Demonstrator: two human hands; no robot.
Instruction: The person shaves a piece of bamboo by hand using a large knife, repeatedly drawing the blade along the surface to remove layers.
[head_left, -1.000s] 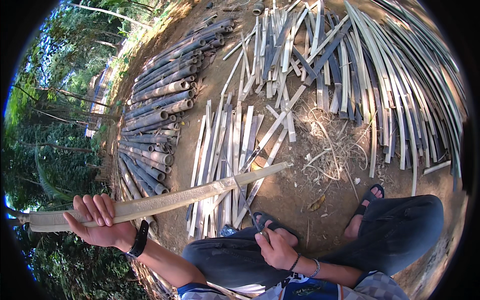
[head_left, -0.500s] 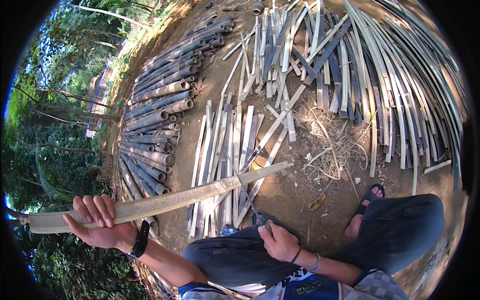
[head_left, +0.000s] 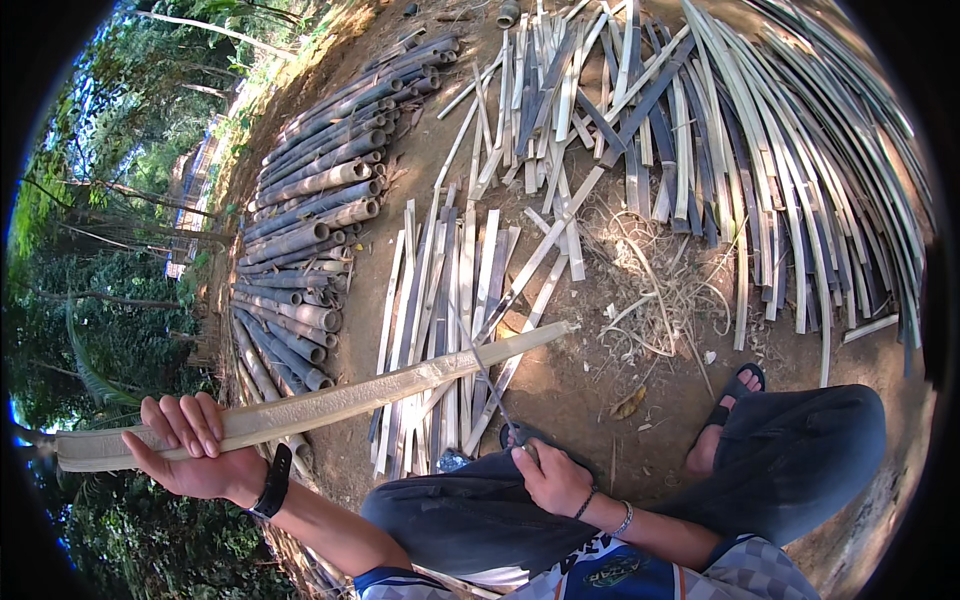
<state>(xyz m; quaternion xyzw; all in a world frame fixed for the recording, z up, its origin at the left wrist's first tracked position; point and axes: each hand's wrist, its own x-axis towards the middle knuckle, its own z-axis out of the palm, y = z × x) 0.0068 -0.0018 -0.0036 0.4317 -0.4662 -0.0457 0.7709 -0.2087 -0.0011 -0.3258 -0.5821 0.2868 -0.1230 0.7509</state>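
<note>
My left hand (head_left: 190, 440) is wrapped round a long, pale split bamboo strip (head_left: 345, 396) near its left end, the thumb on the near side. The strip slants up to the right, its light, rough inner face showing. In front of my lap, my right hand (head_left: 556, 482) is closed on the handle of a knife with a long, thin blade (head_left: 495, 391). The blade points up and to the left, crossing the strip in the picture toward its right end. Whether blade and strip touch, I cannot tell. Part of the handle is hidden by my fingers.
Split bamboo strips (head_left: 462, 265) lie on the ground ahead, with a larger spread of strips (head_left: 775, 170) at the far right. Dark bamboo poles (head_left: 325, 180) are stacked at the left. Curled shavings (head_left: 655, 290) are heaped beyond my sandalled feet (head_left: 728, 405).
The view has shifted very slightly. Both hands keep their grip, and the strip and knife stay in nearly the same pose.
</note>
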